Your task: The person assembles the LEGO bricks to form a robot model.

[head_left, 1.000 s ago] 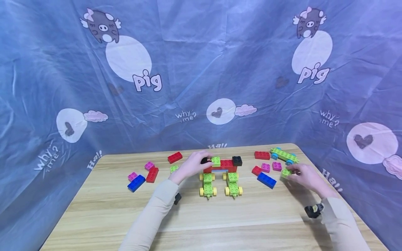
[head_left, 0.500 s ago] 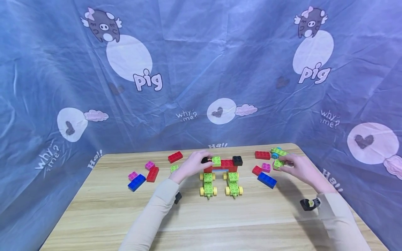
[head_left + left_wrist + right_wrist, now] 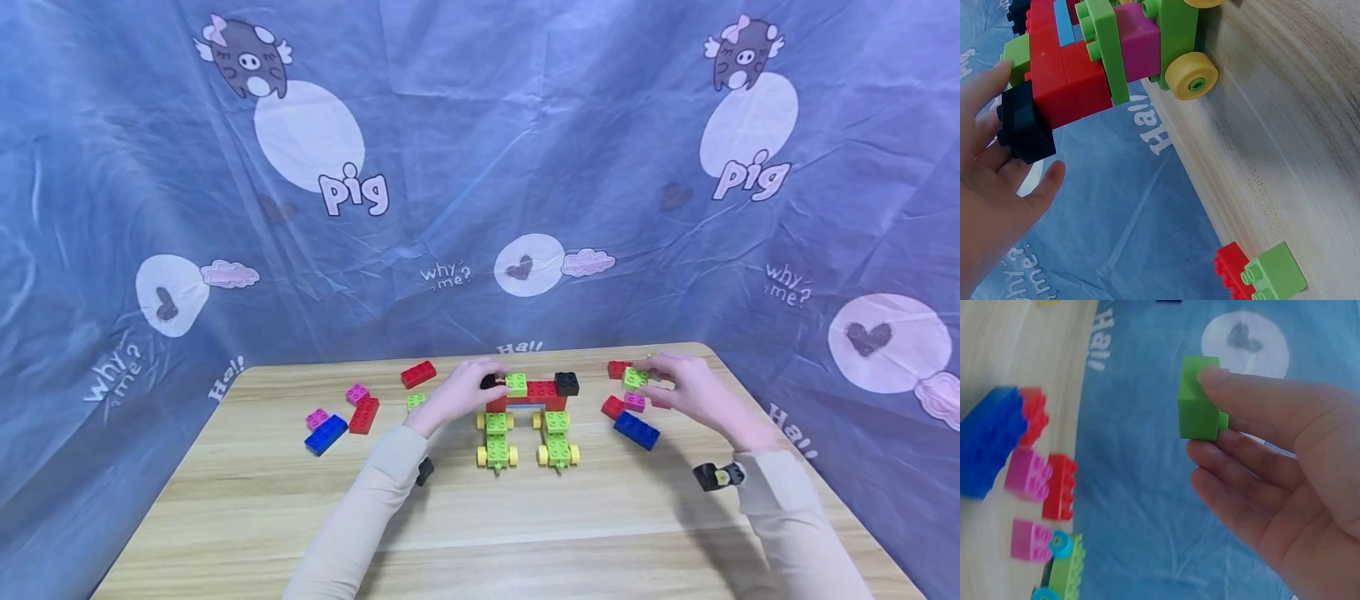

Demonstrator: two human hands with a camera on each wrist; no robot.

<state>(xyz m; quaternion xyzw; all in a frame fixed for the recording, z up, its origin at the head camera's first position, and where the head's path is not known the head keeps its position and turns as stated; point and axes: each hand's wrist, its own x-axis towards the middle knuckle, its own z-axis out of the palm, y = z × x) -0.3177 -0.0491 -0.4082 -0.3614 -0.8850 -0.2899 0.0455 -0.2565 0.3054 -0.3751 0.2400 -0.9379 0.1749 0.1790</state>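
Left hand [image 3: 456, 397] bent around the black end brick [image 3: 1027, 125] of a toy-brick build [image 3: 536, 392]; right hand [image 3: 688, 390] pinching a green brick [image 3: 1199, 400] between thumb and fingers. The step in hand appears to be bringing that piece to the build while the left hand steadies it. The next move would likely call for lining the brick up over bare studs and pressing down, perhaps beside the far black brick [image 3: 567, 383], which has no green neighbor to match the seated green brick [image 3: 515, 384] at the other end.

Behind the scene hangs a blue printed cloth [image 3: 450, 167], with a wood-grain table [image 3: 540, 533] in front of it. At the table's far middle, the build's red beam [image 3: 1063, 81] spans two green wheeled bases with yellow wheels, raised above them by a pink block [image 3: 1140, 40] and green pieces. To the right lie a blue brick [image 3: 637, 430], a red brick [image 3: 1060, 487], pink bricks and a green base with turquoise wheels [image 3: 1067, 569], mostly masked by the right hand in the head view. More red, pink, blue and green pieces are scattered left of the build.

The pinched green brick is held clear of the table at the right hand's fingertips, well apart from the left hand, with the beam between.
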